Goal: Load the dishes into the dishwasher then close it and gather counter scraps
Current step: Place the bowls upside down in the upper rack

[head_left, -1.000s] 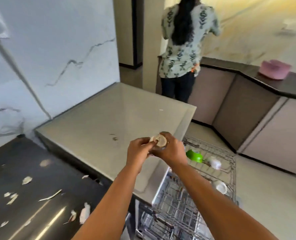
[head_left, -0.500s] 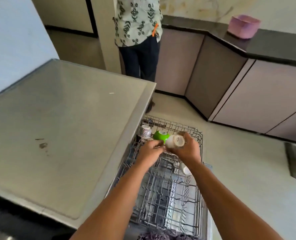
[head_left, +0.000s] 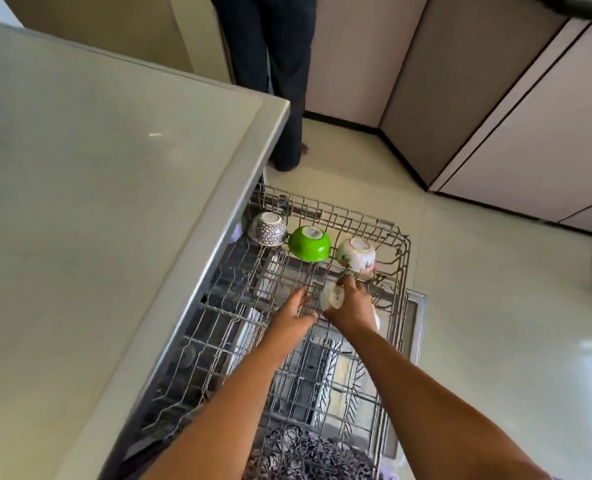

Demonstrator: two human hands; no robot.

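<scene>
The dishwasher's wire rack [head_left: 400,271] is pulled out below the pale worktop [head_left: 97,202]. Three bowls sit upside down along its far row: a patterned steel-grey bowl [head_left: 267,228], a green bowl [head_left: 309,243] and a white floral bowl [head_left: 356,254]. My right hand [head_left: 351,308] grips a small white cup [head_left: 332,296], tipped sideways, just above the rack wires in front of the floral bowl. My left hand [head_left: 292,315] hovers beside it with fingers stretched toward the cup, holding nothing.
Another person's dark trouser legs [head_left: 284,81] stand at the worktop's far corner. Beige cabinet fronts [head_left: 495,98] run along the right. The open dishwasher door [head_left: 417,317] juts out under the rack. Patterned cloth [head_left: 305,452] shows at the bottom edge.
My view tilted down and closer to the rack. Both hands lowered the white cup from above the worktop edge down to the rack wires, and the left hand came off the cup.
</scene>
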